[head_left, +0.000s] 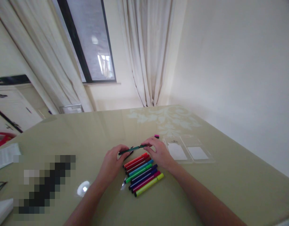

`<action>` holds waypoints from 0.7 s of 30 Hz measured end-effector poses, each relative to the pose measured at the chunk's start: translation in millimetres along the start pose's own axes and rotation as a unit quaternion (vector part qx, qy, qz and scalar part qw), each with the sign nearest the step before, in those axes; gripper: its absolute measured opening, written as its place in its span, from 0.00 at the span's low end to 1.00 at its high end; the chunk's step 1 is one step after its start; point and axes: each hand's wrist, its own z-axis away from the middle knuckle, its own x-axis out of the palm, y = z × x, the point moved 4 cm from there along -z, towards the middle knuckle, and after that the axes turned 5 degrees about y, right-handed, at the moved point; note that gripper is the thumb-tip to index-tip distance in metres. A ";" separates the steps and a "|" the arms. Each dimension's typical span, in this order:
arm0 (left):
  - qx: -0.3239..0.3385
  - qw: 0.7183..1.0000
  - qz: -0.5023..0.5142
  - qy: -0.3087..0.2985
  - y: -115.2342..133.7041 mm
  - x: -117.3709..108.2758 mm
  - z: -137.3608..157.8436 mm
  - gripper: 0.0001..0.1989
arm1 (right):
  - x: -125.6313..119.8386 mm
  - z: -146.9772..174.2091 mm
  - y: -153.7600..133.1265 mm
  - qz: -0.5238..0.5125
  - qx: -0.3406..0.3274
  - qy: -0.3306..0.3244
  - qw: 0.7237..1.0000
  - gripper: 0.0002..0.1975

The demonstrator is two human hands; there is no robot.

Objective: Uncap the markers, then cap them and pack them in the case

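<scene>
Dark-green felt-tip marker (132,149) held crosswise: pinching its left end with the left hand (112,161), its right end with the right hand (160,153), over the table (99,131), just beyond the slanted row of coloured markers (138,174).

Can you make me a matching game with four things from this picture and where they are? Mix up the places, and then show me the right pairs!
Things:
1. Dark green marker
2. Yellow marker
3. Clear plastic case
4. Window

Places:
A. On the table, to the right of the right hand
B. Between two curtains
C. Held by the left hand and the right hand together
D. At the end of the marker row nearest the person

Right pairs: 1-C, 2-D, 3-A, 4-B
</scene>
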 end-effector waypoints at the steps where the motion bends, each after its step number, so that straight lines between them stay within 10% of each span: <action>1: -0.001 1.000 0.007 -0.001 0.9 1.1 0.5 0.13 | 0.5 0.2 -0.3 -0.012 -0.003 -0.002 1.000 0.08; 21: -0.073 0.993 0.089 0.000 4.7 5.6 8.4 0.14 | -4.0 0.4 -7.1 -0.086 0.056 0.005 0.995 0.10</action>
